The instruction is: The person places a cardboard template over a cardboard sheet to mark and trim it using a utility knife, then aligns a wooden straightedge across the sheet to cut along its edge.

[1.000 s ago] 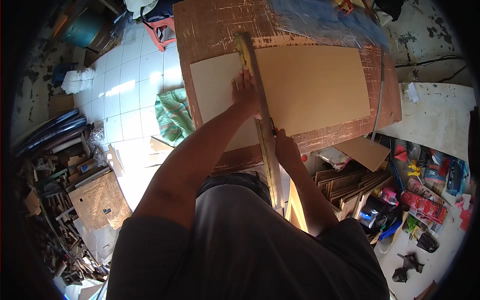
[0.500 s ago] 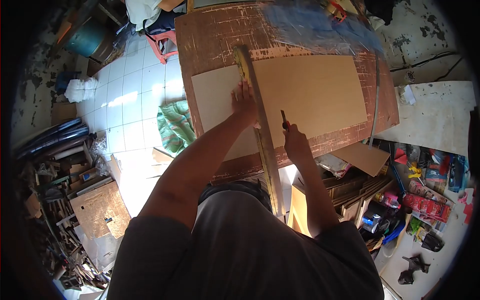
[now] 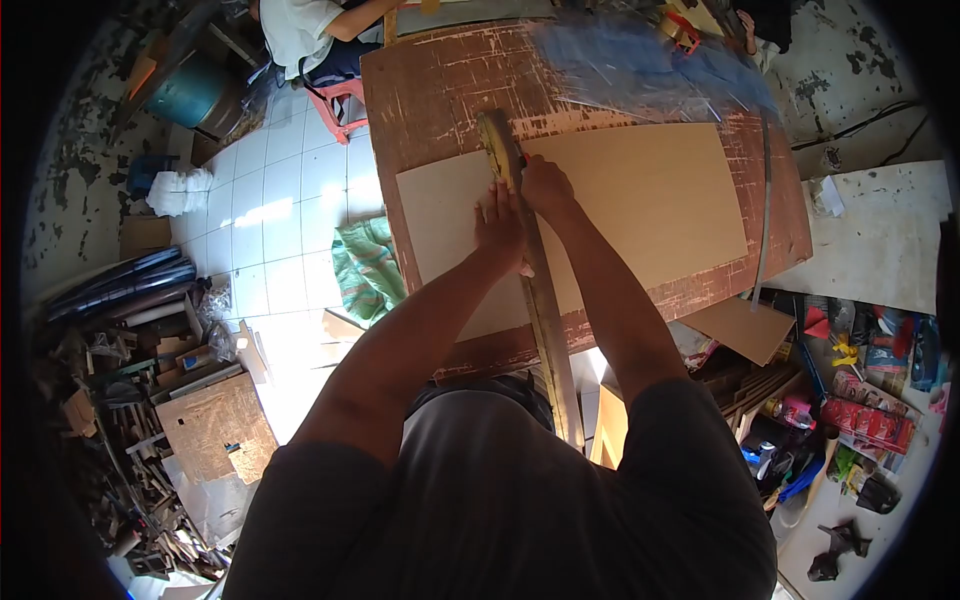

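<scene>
A long straightedge bar (image 3: 546, 320) lies across a flat brown sheet (image 3: 655, 205), which looks like cardboard or thin board; left of the bar the sheet looks paler. My left hand (image 3: 500, 232) presses down on the bar near its middle, fingers stretched out and a little apart. Just beyond it, my right hand (image 3: 548, 188) is closed around a utility knife (image 3: 525, 160) at the bar's right edge, near the far end. Most of the knife is covered by my fingers, and its blade tip is hidden.
The sheet rests on a scratched brown table (image 3: 430, 85). Clear plastic (image 3: 650, 65) lies at the back right. Another person in a white shirt (image 3: 300, 35) sits on a red stool (image 3: 340, 115). A green sack (image 3: 365, 265) and wood scraps (image 3: 120, 400) are on the left.
My right hand has moved up and left with the knife, from above the open sheet to the bar's far edge. The left hand stays on the bar. The view has shifted slightly.
</scene>
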The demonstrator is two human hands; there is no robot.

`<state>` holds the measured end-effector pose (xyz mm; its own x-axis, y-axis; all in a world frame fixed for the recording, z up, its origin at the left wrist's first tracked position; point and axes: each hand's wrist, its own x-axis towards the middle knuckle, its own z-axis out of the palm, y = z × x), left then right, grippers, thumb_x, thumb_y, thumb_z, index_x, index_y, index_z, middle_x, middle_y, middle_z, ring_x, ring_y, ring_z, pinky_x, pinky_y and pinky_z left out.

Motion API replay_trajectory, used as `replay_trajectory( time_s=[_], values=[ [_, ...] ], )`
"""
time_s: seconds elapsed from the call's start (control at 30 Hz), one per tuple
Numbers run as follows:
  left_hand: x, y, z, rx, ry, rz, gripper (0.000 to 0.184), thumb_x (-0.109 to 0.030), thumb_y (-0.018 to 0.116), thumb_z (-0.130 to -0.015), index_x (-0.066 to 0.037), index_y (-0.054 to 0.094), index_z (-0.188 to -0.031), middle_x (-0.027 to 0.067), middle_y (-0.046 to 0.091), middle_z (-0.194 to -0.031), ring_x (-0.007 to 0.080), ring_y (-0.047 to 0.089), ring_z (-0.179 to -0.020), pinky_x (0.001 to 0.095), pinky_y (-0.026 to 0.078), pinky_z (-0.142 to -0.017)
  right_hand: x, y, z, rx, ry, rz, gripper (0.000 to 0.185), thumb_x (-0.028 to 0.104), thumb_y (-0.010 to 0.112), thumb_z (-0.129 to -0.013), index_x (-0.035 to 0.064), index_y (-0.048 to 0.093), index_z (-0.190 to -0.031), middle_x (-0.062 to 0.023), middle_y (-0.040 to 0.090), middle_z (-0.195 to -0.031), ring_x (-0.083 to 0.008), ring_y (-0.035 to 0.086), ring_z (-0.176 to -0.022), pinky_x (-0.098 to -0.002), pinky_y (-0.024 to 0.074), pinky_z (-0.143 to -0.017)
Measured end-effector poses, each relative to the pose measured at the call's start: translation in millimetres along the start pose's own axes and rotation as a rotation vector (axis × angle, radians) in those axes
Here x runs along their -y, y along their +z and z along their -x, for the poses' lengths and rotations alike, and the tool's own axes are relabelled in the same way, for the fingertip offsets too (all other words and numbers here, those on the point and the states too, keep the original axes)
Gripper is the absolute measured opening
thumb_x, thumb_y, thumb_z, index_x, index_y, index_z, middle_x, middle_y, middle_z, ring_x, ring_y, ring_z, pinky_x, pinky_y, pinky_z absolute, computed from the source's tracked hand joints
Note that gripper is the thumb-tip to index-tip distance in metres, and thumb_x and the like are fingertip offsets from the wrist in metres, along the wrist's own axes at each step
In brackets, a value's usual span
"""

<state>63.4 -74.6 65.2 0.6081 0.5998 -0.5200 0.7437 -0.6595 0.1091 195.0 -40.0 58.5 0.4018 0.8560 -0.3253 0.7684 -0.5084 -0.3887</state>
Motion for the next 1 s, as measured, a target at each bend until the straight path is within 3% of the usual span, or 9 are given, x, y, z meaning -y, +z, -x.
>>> replay_trajectory(
  time_s=[0.1,0.23,0.3,0.4,0.47,0.63,0.7,0.93,1.0],
  values=[
    [-1,-1,-1,0.029,-0.025,0.038,0.153,-0.055,0.093,-0.055,0.011,-0.003,-0.154,0.0314,-0.012,-0.162,0.0440,-0.004,-0.153,0.0602,0.015,-0.121,6,-2,7,0.020,-0.018,0.028,0.032,0.021,0.054,-0.096,-0.0073,0.057,-0.111,-0.0322,0.068,-0.103,-0.0446,0.069,-0.101,-0.0502,0.0555,-0.087],
    [0,1,-3,0.021,-0.027,0.059,0.153,-0.054,0.093,-0.055,0.011,-0.003,-0.154,0.0315,-0.012,-0.162,0.0440,-0.004,-0.153,0.0607,0.015,-0.120,2,-2,-13,0.087,-0.054,0.059,0.034,0.022,0.053,-0.096,-0.0071,0.057,-0.113,-0.0317,0.068,-0.104,-0.0440,0.068,-0.101,-0.0505,0.0552,-0.086],
    [0,5,-2,-0.044,-0.002,0.026,0.146,-0.058,0.090,-0.059,0.016,0.005,-0.152,0.0374,-0.012,-0.159,0.0477,0.000,-0.152,0.0619,0.019,-0.119,-5,4,-12,0.131,-0.066,0.074,0.034,0.022,0.053,-0.096,-0.0071,0.057,-0.113,-0.0316,0.068,-0.104,-0.0439,0.068,-0.101,-0.0506,0.0551,-0.086],
    [0,3,-2,0.002,-0.011,0.005,0.146,-0.057,0.090,-0.060,0.015,0.003,-0.153,0.0368,-0.012,-0.160,0.0476,-0.002,-0.152,0.0626,0.019,-0.119,-8,6,-5,0.115,-0.032,0.028,0.040,0.027,0.062,-0.094,-0.0060,0.055,-0.116,-0.0295,0.068,-0.110,-0.0426,0.067,-0.107,-0.0475,0.0560,-0.089],
    [1,0,0,0.008,-0.011,0.006,0.146,-0.056,0.090,-0.060,0.014,0.003,-0.153,0.0363,-0.012,-0.160,0.0476,-0.002,-0.152,0.0628,0.018,-0.119,-12,1,24,0.152,-0.016,0.052,0.033,0.024,0.054,-0.097,-0.0049,0.056,-0.114,-0.0303,0.068,-0.108,-0.0438,0.068,-0.104,-0.0491,0.0559,-0.088],
    [0,0,-2,0.011,-0.002,0.022,0.146,-0.055,0.090,-0.060,0.013,0.000,-0.153,0.0351,-0.013,-0.160,0.0475,-0.004,-0.152,0.0630,0.017,-0.119,-47,21,104,0.134,-0.025,0.046,0.023,0.020,0.049,-0.100,-0.0013,0.051,-0.110,-0.0290,0.069,-0.098,-0.0436,0.070,-0.094,-0.0495,0.0580,-0.079],
    [0,-2,-1,0.028,-0.026,0.096,0.144,-0.047,0.093,-0.061,0.011,-0.001,-0.155,0.0310,-0.014,-0.162,0.0445,-0.008,-0.153,0.0618,0.012,-0.120,-56,19,145,0.167,0.015,0.059,0.019,0.018,0.048,-0.101,0.0004,0.048,-0.106,-0.0287,0.069,-0.091,-0.0437,0.071,-0.088,-0.0501,0.0585,-0.075],
    [0,7,-5,0.032,-0.034,0.068,0.142,-0.046,0.091,-0.066,0.010,-0.004,-0.155,0.0303,-0.017,-0.162,0.0439,-0.009,-0.152,0.0610,0.011,-0.121,-107,37,290,0.247,0.090,-0.021,0.015,0.016,0.048,-0.101,0.0029,0.044,-0.106,-0.0277,0.068,-0.081,-0.0462,0.069,-0.081,-0.0547,0.0557,-0.070],
    [1,4,-4,0.035,-0.013,0.046,0.145,-0.051,0.091,-0.063,0.013,-0.002,-0.153,0.0351,-0.015,-0.160,0.0459,-0.006,-0.152,0.0610,0.016,-0.120,-113,35,305,0.289,0.102,-0.005,0.016,0.015,0.048,-0.101,0.0022,0.044,-0.108,-0.0279,0.069,-0.083,-0.0470,0.068,-0.082,-0.0560,0.0543,-0.068]
  ],
)
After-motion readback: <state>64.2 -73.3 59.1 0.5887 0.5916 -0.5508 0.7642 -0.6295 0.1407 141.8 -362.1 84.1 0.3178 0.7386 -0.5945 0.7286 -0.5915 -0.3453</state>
